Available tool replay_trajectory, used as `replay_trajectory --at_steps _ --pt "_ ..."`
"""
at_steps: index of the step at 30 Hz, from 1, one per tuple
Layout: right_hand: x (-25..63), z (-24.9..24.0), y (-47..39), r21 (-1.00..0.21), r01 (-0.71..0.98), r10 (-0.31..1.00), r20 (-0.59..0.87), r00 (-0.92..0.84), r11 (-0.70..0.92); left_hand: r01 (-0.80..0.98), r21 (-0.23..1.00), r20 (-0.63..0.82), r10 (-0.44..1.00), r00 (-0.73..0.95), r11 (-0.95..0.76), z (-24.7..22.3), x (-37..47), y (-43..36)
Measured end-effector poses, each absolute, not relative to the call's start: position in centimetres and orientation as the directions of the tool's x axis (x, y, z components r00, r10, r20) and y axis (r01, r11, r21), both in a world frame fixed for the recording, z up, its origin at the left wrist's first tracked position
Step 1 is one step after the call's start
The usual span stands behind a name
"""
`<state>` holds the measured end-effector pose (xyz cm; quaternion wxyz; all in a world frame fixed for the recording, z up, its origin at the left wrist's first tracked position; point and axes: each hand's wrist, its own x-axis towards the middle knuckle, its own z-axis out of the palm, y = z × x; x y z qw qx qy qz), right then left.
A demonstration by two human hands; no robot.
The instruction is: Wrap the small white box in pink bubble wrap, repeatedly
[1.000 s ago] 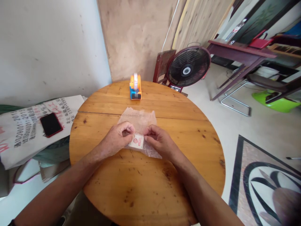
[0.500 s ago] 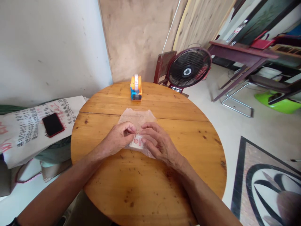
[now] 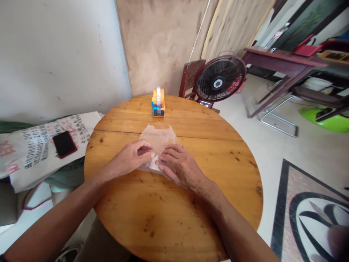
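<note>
Left hand (image 3: 137,156): thumb and fingers curled in, tips touching the wrap (image 3: 159,140), can't tell if they're pinching it
Right hand (image 3: 181,163): fingers kinda bent, lying over the packet (image 3: 155,163), thumb right on it
Packet: white, on the wrap between both hands, partly covered
Wrap: flat-ish, see-through, on the round table (image 3: 174,214)
Tape (image 3: 158,102): orange-blue dispenser, beyond the wrap

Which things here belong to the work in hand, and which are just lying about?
In the work:
left hand and right hand
small white item, partly hidden
translucent wrap
wooden table, the work surface
tape dispenser, probably; untouched

Lying about:
phone on the printed white sack
fan
bottle
</note>
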<state>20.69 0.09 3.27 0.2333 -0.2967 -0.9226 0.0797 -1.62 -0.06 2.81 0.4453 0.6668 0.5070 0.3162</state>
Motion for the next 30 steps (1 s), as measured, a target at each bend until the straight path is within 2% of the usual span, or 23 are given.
replay_trajectory --at_steps 5,10,12,17,20,23,26,28,30 --pt "20.6 3.4 0.0 -0.293 0.5 0.578 0.363 -0.73 0.815 0.461 0.886 -0.1 0.955 0.277 -0.041 2.2 -3.4 0.0" --pt "20.5 3.5 -0.1 -0.278 0.524 0.593 0.357 -0.722 0.805 0.548 0.832 -0.081 0.959 0.27 -0.084 1.2 -2.6 0.6" --pt "20.4 3.5 -0.2 -0.272 0.53 0.596 0.353 -0.722 0.803 0.656 0.746 -0.087 0.962 0.259 -0.11 1.3 -2.3 0.6" --pt "20.4 3.5 -0.2 -0.269 0.516 0.582 0.358 -0.73 0.813 0.891 0.431 -0.022 0.985 0.172 -0.146 2.5 -2.6 0.0" --pt "20.4 3.5 -0.3 -0.258 0.531 0.59 0.366 -0.72 0.807 0.924 0.372 -0.09 0.988 0.129 -0.086 3.1 -3.5 -0.2" --pt "20.3 3.6 -0.3 -0.246 0.546 0.599 0.351 -0.72 0.801 0.921 0.387 -0.131 0.986 0.1 -0.042 3.4 -4.4 0.0" --pt "20.3 3.7 -0.3 -0.242 0.555 0.605 0.327 -0.726 0.796 0.891 0.454 -0.155 0.984 0.091 -0.011 3.4 -4.6 0.2" --pt "20.3 3.7 -0.3 -0.242 0.56 0.61 0.315 -0.727 0.792 0.818 0.573 -0.201 0.975 0.092 0.041 3.2 -4.5 0.3" --pt "20.3 3.7 -0.2 -0.24 0.563 0.612 0.303 -0.731 0.791 0.672 0.725 -0.267 0.961 0.071 0.152 2.9 -4.2 0.3"
